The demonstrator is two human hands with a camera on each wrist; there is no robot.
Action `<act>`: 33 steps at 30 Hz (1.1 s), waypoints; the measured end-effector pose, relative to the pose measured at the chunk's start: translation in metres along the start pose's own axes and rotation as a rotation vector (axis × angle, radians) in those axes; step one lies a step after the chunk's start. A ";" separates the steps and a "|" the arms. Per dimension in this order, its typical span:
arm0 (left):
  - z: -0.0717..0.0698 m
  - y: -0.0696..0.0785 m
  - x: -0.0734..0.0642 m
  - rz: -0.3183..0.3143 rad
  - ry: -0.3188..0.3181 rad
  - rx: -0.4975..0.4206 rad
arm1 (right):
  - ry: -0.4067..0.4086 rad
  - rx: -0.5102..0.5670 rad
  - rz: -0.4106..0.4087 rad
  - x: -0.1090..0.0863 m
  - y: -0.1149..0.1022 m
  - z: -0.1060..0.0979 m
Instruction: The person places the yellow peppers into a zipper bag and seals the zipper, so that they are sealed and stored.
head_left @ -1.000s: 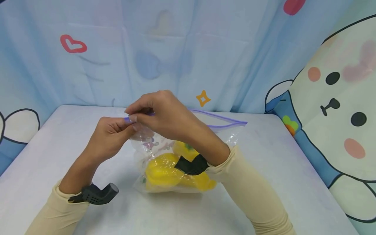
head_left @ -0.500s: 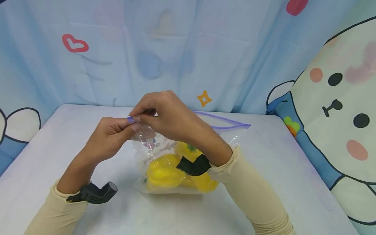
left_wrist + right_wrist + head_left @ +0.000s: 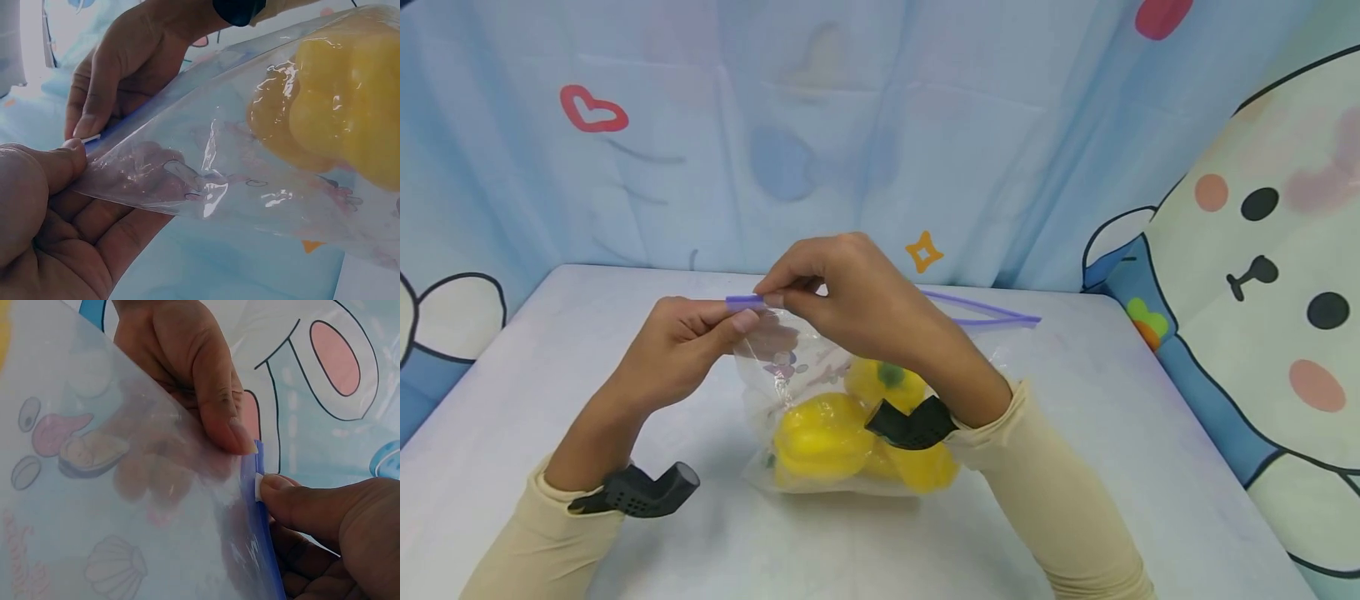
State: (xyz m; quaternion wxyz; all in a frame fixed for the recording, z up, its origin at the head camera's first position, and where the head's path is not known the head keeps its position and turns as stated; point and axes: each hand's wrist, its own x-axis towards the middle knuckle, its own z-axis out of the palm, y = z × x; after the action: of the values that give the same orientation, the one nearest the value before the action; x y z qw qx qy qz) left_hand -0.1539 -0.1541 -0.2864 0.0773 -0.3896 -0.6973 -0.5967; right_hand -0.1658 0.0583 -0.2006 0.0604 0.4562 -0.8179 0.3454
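Observation:
A clear zip bag (image 3: 808,354) with a purple zip strip (image 3: 745,303) stands in the middle of the table, yellow bell peppers (image 3: 822,437) lying in its lower part. My left hand (image 3: 683,350) pinches the bag's upper left corner between thumb and forefinger. Just right of it, my right hand (image 3: 857,292) pinches a small white slider (image 3: 258,487) on the strip, as the right wrist view shows. Left of the slider the strip looks pressed together; at the far right its two edges part in a narrow gap. My right hand hides the middle of the strip.
A pale cloth covers the table (image 3: 625,554). Behind it hangs a light blue curtain (image 3: 670,192) with a heart and star print. A large cartoon bear print (image 3: 1240,350) stands along the right side.
My right hand has slid a short way right along the zip strip, uncovering more purple near my left fingers. The left hand stays at the corner. The peppers barely shift.

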 end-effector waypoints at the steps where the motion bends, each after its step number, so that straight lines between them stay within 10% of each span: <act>1: 0.000 0.000 0.000 -0.001 0.000 0.003 | 0.004 0.004 0.003 -0.001 0.001 -0.001; 33: -0.007 0.000 -0.003 -0.064 0.048 0.058 | 0.117 -0.059 -0.026 -0.038 0.020 -0.024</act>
State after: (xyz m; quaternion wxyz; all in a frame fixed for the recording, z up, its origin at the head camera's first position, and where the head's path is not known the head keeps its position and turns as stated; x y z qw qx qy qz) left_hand -0.1543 -0.1615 -0.2860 0.0864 -0.3503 -0.7243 -0.5875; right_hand -0.1645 0.1071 -0.2089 0.1262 0.4440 -0.8167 0.3463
